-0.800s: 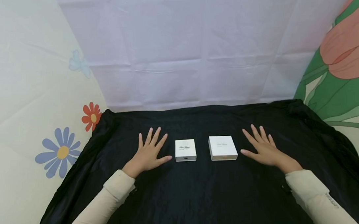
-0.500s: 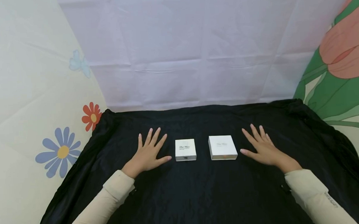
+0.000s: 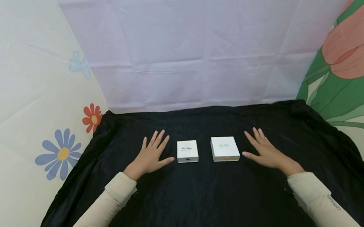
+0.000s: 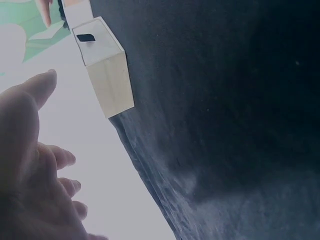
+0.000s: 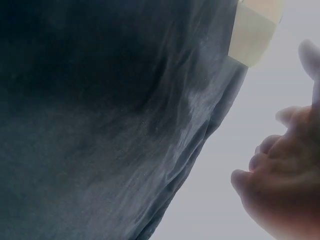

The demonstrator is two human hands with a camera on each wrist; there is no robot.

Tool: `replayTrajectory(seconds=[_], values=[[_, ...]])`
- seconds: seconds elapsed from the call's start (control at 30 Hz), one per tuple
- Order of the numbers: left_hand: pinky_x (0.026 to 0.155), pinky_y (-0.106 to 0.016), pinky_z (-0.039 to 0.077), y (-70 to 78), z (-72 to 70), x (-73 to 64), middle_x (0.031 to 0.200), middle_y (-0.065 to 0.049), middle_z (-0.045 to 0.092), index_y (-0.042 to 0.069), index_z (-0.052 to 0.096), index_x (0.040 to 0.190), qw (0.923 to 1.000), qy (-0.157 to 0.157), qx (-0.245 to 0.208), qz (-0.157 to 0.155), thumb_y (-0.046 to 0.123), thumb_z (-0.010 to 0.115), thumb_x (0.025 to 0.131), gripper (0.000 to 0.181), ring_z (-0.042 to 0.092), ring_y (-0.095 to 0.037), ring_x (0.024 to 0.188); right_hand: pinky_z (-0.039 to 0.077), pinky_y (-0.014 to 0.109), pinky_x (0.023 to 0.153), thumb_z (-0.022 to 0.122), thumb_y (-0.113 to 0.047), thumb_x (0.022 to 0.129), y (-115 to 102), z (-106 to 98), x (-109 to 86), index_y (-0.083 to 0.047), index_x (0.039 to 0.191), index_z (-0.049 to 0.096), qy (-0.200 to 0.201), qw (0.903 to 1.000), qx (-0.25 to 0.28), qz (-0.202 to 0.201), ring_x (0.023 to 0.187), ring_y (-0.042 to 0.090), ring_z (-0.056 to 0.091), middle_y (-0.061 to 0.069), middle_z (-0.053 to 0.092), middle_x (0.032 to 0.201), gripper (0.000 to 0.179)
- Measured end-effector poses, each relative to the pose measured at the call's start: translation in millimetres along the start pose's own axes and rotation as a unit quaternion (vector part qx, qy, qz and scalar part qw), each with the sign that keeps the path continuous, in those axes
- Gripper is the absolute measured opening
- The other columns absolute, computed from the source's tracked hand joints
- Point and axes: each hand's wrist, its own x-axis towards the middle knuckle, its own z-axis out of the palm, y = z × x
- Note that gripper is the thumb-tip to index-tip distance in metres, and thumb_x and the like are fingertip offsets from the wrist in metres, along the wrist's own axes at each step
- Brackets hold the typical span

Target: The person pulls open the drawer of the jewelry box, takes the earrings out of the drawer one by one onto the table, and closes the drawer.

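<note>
Two flat white boxes lie side by side on a black cloth. The left box [image 3: 187, 150] is smaller, with dark print on its lid and a small black tab on its front, which the left wrist view shows as a dark tab on the box end [image 4: 97, 42]. The right box [image 3: 225, 148] is a bit larger, with faint print. My left hand [image 3: 148, 158] is spread left of the smaller box, thumb pointing at it, holding nothing. To the right of the larger box is my right hand [image 3: 269, 154], fingers extended, also holding nothing.
Black cloth [image 3: 191, 196] covers the table, its far edge meeting a pale hanging sheet [image 3: 183, 60]. Painted flowers mark the walls at both sides, a blue one [image 3: 63, 153] on the left and a pink tulip [image 3: 351, 50] on the right.
My right hand has turned slightly and its fingers have drawn closer together. The left hand's fingers have shifted a little. Both boxes keep their places on the cloth.
</note>
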Motion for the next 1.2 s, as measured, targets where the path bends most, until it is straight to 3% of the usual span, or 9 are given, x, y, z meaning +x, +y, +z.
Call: replayTrajectory(seconds=[0.13,0.43,0.63,0.87,1.2], values=[[0.113,-0.061,0.014,-0.6,0.7,2.8,0.162,-0.007,0.001,0.012,0.016,0.154,0.9996,-0.010,-0.018,0.017,0.064,0.047,0.091,0.088,0.002,-0.030,0.148,0.004,0.068,0.108,0.054,-0.051,0.094,0.6,2.5,-1.2,-0.004,0.154,0.009,0.002,1.0000,0.003,-0.001,0.142,0.047,-0.010,0.030,-0.005,0.156,0.088],[0.116,-0.048,0.021,-1.8,5.5,14.3,0.161,-0.008,0.008,0.007,0.008,0.154,0.9970,-0.017,-0.057,0.050,0.054,0.047,0.096,0.084,0.012,-0.024,0.147,0.006,0.068,0.108,0.054,-0.051,0.093,-2.2,10.9,-5.0,-0.001,0.152,0.016,0.004,0.9999,-0.013,-0.001,0.142,0.049,-0.005,0.032,0.003,0.155,0.087],[0.115,-0.046,0.023,1.1,9.8,24.5,0.161,-0.007,0.012,0.009,0.013,0.154,0.9946,-0.031,-0.080,0.058,0.051,0.048,0.097,0.079,0.013,-0.024,0.147,0.007,0.068,0.108,0.055,-0.050,0.094,-8.1,10.9,-9.4,-0.002,0.153,0.017,0.001,1.0000,-0.003,-0.005,0.143,0.048,-0.004,0.031,0.004,0.156,0.085],[0.116,-0.048,0.020,6.3,16.3,34.1,0.161,-0.006,0.013,0.008,0.019,0.153,0.9922,-0.059,-0.075,0.080,0.050,0.048,0.097,0.076,0.012,-0.026,0.147,0.009,0.068,0.108,0.055,-0.048,0.094,-13.1,12.1,-12.8,-0.004,0.153,0.018,0.006,0.9998,-0.002,-0.019,0.143,0.048,0.002,0.029,0.007,0.156,0.082],[0.116,-0.048,0.020,6.1,18.6,41.5,0.160,-0.010,0.016,0.007,0.017,0.153,0.9909,-0.062,-0.068,0.098,0.048,0.046,0.098,0.074,0.013,-0.026,0.147,0.009,0.068,0.108,0.053,-0.050,0.095,-21.2,13.0,-13.6,-0.004,0.153,0.018,0.003,0.9996,-0.007,-0.026,0.144,0.046,0.003,0.027,0.007,0.157,0.083]])
